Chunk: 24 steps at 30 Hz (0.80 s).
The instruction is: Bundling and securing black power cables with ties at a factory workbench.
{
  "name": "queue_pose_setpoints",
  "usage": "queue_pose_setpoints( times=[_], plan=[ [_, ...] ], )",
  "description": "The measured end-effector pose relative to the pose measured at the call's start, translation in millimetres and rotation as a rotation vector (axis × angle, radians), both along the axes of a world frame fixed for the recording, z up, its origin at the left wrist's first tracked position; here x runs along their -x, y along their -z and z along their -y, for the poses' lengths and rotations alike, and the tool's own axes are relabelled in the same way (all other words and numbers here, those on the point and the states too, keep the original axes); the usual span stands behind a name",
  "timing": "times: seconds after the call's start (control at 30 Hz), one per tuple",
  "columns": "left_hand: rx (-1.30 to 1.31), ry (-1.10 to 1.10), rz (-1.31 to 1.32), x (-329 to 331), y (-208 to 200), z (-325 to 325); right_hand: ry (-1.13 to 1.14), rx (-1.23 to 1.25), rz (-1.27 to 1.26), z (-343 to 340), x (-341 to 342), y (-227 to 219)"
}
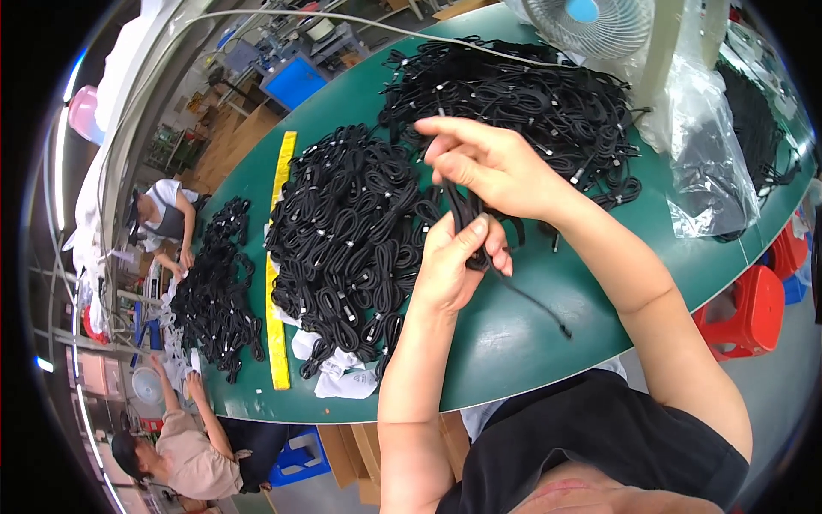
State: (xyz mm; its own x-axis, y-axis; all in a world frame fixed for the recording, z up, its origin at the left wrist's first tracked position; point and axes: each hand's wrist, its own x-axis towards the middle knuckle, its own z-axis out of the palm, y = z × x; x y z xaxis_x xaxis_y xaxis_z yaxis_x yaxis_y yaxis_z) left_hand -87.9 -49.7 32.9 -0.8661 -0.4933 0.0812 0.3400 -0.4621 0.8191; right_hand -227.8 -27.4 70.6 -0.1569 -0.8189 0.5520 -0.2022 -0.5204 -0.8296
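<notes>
The green tabletop (531, 360) is looking smooth and glossy, the right-hand bag (712, 167) is showing clear, crinkled, shiny plastic, the heaped black cables (342, 214) are appearing matt, and the left yellow strip (277, 343) and near-right red stool (755, 308) are gleaming like plastic.

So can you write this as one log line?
left hand: closed round black cable bundle | right hand: at bundle's upper end | loose cable end: sticking out past left hand | cable piles: on green table
</notes>
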Motion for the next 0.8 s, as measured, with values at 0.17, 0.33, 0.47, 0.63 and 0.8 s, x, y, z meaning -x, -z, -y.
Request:
queue_pose_setpoints(
  times=[0.17,0.33,0.47,0.63,0.8],
  plan=[
    [0.032,-0.398,-0.203,-15.8,-3.6,30.5,0.247,-0.099,-0.323,-18.5,-8.3,-10.0],
    [-0.025,-0.502,-0.305,-27.4,-11.1,42.5,0.003,-0.291,-0.62,-26.6,-12.9,-14.5],
    [-0.095,-0.528,-0.32,-34.9,-12.4,48.9,-0.148,-0.336,-0.752,-21.8,-5.8,-10.2],
    [-0.107,-0.563,-0.344,-37.9,-11.7,55.8,-0.44,-0.58,-0.419,-20.2,-4.1,-15.2],
    [-0.067,-0.584,-0.353,-41.9,-13.7,57.4,-0.461,-0.58,0.062,-21.8,5.1,-15.9]
  ],
)
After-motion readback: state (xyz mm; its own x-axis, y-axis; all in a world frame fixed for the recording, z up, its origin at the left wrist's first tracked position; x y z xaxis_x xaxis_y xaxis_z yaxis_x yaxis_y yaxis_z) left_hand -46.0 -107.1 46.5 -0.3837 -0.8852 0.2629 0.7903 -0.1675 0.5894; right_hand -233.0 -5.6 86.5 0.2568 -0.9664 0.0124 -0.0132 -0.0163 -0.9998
